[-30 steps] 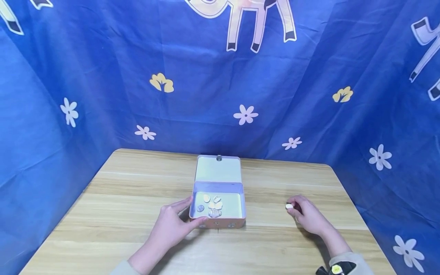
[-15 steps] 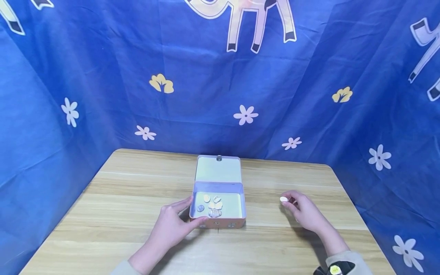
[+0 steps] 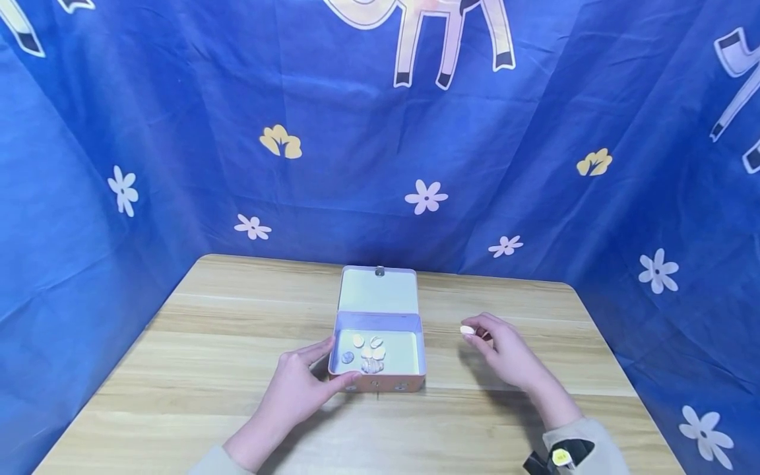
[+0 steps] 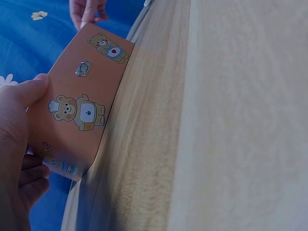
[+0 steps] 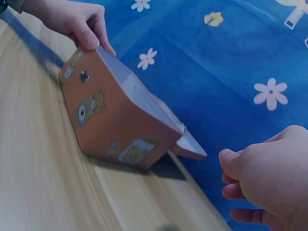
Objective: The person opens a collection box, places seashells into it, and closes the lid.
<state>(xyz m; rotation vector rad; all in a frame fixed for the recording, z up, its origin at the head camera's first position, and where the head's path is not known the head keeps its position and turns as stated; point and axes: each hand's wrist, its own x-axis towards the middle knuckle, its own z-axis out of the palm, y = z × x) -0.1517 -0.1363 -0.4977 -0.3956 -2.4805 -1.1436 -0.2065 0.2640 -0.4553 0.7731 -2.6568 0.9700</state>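
A small hinged tin box stands on the table with its lid tipped back; its orange outside carries bear pictures, as the left wrist view shows. My left hand grips its near left corner, thumb on the front rim and fingers along the left side. Several small shells lie on the white floor inside, among them a ridged shell near the front and a greyish round one. To the right of the box, my right hand pinches a white shell over the table; the right wrist view hides this shell.
The wooden table reaches back to a blue curtain with white flowers and animal prints, which also hangs along both sides. A black strap with a yellow-topped device sits on the right wrist.
My right hand has moved left and a little away from me toward the box, carrying the white shell. The left hand and the box have kept their place.
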